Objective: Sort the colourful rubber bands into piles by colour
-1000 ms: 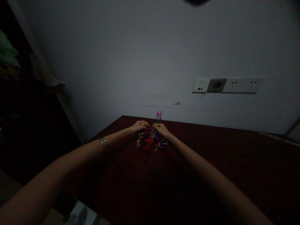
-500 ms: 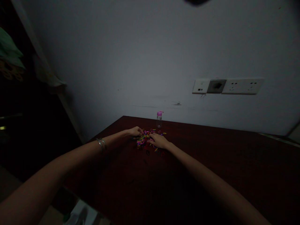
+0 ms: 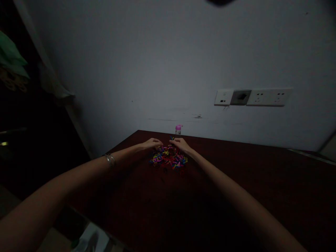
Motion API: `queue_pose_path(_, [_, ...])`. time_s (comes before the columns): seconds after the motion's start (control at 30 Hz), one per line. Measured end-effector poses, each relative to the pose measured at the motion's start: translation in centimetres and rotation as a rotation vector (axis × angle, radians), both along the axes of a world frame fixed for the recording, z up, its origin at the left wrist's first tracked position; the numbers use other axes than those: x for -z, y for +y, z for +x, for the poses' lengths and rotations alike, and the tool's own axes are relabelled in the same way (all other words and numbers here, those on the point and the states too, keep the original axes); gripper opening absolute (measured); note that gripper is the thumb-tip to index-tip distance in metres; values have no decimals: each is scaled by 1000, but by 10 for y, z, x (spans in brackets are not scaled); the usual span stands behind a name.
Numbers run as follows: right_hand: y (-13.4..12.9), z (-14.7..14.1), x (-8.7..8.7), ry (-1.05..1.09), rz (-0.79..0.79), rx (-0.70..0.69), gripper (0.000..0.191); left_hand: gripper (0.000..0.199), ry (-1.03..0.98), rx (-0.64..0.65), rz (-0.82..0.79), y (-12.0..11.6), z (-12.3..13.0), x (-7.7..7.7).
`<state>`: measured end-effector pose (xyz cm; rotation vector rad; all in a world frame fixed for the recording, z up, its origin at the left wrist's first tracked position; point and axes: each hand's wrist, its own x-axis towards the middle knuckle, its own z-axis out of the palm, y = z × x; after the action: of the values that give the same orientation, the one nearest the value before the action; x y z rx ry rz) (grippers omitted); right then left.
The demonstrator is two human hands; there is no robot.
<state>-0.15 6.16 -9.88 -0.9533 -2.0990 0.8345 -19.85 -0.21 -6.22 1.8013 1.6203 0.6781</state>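
Observation:
A loose pile of small coloured hair ties [image 3: 168, 159] lies on the dark red-brown table [image 3: 236, 168]. My left hand [image 3: 152, 143], a bracelet on its wrist, rests at the pile's far left edge. Its fingers are closed and curled down, and their tips are hard to see. At the far right of the pile is my right hand [image 3: 181, 144], its fingers pinched together. Blue and yellow hair ties show at those fingertips. Just behind the right hand stands a clear bottle with a pink cap [image 3: 178, 128], its lower part hidden.
Behind the table rises a pale wall [image 3: 157, 70] with a row of sockets and switches [image 3: 252, 97] at the right. Green cloth [image 3: 12, 52] hangs at the far left. A white object [image 3: 91, 238] sits below the table's left edge.
My right hand has moved away from me, toward the bottle, and gone from spread to pinched. The left hand has shifted slightly right. The pile is spread differently, with more ties at its near right.

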Motion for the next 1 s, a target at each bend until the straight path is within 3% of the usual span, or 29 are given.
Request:
queue_pose_path(0.1, [-4,5,-2,-51,-8,-203,25,48,111,145,-25,-8,0,5])
queue_pose_path(0.2, [-15,8,0,-295,86,-366,36,54,354,254,29,-15,4,14])
queue_pose_path(0.33, [-29,7,9,-579,252,-336,51,47,572,228,155,-19,13,28])
queue_pose_path(0.53, [-35,4,21,-477,270,-404,18,31,571,245,162,-15,18,37])
queue_pose_path(0.67, [-33,5,18,-364,249,-322,18,24,512,162,212,-13,16,34])
queue_pose_path(0.83, [-21,11,3,-101,190,-126,27,23,414,-9,315,-9,9,17])
queue_pose_path(0.9, [-16,15,-3,-69,130,-134,28,27,393,-27,297,-8,6,9])
queue_pose_path(1.0, [-15,23,-10,-175,107,-212,38,37,391,49,232,-11,0,-3])
